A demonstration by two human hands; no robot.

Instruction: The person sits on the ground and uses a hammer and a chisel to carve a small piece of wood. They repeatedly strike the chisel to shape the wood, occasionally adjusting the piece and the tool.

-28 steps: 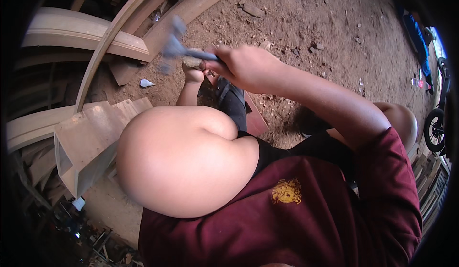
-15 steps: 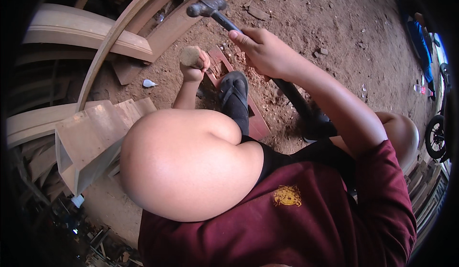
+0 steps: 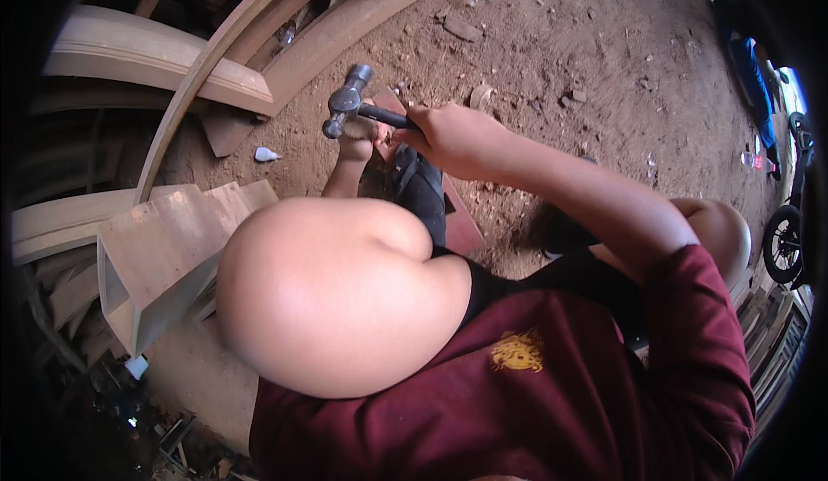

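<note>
The right hand [image 3: 457, 140] was closed around the dark, straight shaft of a hammer [image 3: 348, 102], its thumb laid along the grip. The hammer's head was grey metal, scuffed to a paler shine in places, with two blunt, rounded ends and narrower necks between. It hung over the left hand [image 3: 354, 148], which was wrapped around a thick, pale brown wooden handle [image 3: 363, 130]; the hammer hid part of that handle, and whether metal met wood could not be told.

Both hands were above the far end of a flat, reddish board [image 3: 464, 225] lying on the ground [image 3: 604, 93]. A dark sandalled foot [image 3: 420, 184] covered the board's middle, leaving its near right corner bare. The soil was brown, loose and grainy, strewn with chips.

Left of the board's far end, a small white bottle [image 3: 266, 154] with a tapered tip lay on the dirt. Beyond it ran a moulded, smooth-planed wooden beam [image 3: 155, 59], crossed by a thin curved strip [image 3: 185, 93]. Nearer stood a hollow, angular wooden box [image 3: 159, 244] with a stepped upper edge.
</note>
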